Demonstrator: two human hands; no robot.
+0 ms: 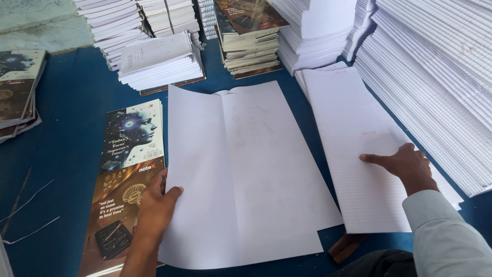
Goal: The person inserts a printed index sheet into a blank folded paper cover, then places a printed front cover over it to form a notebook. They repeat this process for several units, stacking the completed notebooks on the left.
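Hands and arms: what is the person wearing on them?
The right hand is bare, and that arm wears a long, pale grey-green sleeve reaching the wrist. The left hand and its forearm are bare: no sleeve, gloves, rings or watch show.

The left hand [156,202] reached forward on a bare forearm, thumb hooked over, fingers curled beneath. The right hand [405,163], sleeved, lay flat, fingers spread, pressing down.

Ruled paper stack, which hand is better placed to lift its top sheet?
Right: the right hand already lies flat on the ruled paper stack, while the left hand grips the plain white sheet.
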